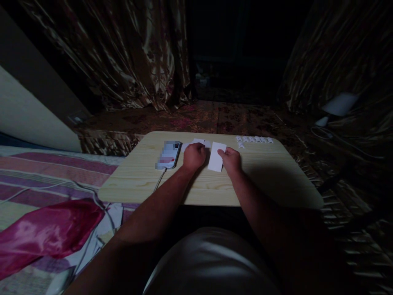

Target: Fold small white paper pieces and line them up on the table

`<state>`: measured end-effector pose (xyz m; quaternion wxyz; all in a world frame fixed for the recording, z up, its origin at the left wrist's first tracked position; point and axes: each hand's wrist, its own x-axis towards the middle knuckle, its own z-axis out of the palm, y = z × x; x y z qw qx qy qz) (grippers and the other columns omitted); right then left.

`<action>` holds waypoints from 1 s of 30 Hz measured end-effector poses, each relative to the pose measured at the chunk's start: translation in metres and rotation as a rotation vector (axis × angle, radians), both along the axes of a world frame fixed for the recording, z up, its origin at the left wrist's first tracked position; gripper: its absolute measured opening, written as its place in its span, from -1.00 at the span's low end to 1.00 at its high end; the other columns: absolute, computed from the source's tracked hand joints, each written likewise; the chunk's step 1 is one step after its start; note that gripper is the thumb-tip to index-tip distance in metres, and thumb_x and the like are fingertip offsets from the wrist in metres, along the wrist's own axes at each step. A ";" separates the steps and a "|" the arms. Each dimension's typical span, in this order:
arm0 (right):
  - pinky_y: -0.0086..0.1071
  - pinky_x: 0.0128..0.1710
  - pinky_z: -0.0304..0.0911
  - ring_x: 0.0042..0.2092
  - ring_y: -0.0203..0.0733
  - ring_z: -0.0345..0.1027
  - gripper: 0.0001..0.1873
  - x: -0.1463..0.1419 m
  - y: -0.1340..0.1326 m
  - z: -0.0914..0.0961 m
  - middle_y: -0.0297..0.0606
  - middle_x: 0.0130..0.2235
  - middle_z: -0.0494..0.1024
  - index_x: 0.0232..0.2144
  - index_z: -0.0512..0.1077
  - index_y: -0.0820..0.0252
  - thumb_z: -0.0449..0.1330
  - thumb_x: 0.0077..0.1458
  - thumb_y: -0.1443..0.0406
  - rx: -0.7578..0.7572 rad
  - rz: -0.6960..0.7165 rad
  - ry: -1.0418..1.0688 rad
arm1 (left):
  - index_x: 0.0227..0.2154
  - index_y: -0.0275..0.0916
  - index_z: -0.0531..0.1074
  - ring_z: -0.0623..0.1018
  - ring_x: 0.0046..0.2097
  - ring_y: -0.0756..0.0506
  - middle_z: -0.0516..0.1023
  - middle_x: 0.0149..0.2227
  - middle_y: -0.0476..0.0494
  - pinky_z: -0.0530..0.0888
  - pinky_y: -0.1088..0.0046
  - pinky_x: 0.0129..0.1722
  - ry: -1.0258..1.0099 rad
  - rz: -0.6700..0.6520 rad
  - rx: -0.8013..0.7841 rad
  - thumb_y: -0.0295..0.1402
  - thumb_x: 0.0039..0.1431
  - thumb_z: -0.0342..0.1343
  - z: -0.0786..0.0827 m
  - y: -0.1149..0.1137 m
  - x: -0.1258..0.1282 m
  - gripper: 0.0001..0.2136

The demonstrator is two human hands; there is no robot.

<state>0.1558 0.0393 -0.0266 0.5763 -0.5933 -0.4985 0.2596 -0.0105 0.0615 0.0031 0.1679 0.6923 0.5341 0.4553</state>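
A person's right hand (232, 159) pinches a white paper (216, 159) around the middle of a wooden desk (132, 178); the left hand (194, 156) curls beside other papers (199, 141), grip unclear.

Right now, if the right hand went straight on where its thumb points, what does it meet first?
Beyond the white paper it holds, the right hand would probably meet the left hand first; their heights above the table are hard to judge, so it might pass over.
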 end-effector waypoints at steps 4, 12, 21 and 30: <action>-0.44 -0.58 0.20 -0.55 -0.26 0.35 -0.69 -0.003 -0.001 0.011 -0.36 -0.57 0.51 -0.57 0.41 0.19 0.34 -0.24 0.09 -0.156 0.123 0.262 | -0.60 -0.26 0.50 0.43 -0.49 -0.06 0.52 -0.54 -0.14 0.32 0.42 -0.43 -0.387 -0.068 -0.340 -0.21 -0.03 0.24 0.011 0.006 0.005 -0.79; -0.43 -0.62 0.13 -0.61 -0.30 0.26 -0.61 -0.005 -0.019 0.018 -0.39 -0.62 0.45 -0.58 0.40 0.18 0.43 -0.32 0.06 -0.250 0.310 0.398 | -0.57 -0.29 0.44 0.29 -0.58 0.07 0.43 -0.62 0.00 0.20 0.53 -0.55 -0.683 -0.195 -0.419 -0.26 -0.23 0.35 0.004 -0.019 0.004 -0.76; -0.41 -0.57 0.14 -0.55 -0.27 0.29 -0.68 -0.004 -0.028 -0.001 -0.40 -0.56 0.49 -0.51 0.43 0.14 0.37 -0.19 0.06 -0.044 0.284 0.347 | -0.44 -0.33 0.50 0.32 -0.61 0.06 0.43 -0.62 0.00 0.19 0.54 -0.59 -0.760 -0.247 -0.361 -0.26 -0.20 0.35 -0.006 -0.032 0.004 -0.73; -0.40 -0.54 0.16 -0.53 -0.26 0.32 -0.64 -0.003 -0.026 -0.001 -0.37 -0.52 0.52 -0.51 0.44 0.16 0.36 -0.17 0.01 -0.007 0.264 0.311 | -0.23 -0.33 0.54 0.35 -0.57 0.06 0.38 -0.62 0.07 0.25 0.54 -0.54 -0.773 -0.294 -0.248 -0.34 -0.16 0.30 -0.011 -0.028 0.004 -0.65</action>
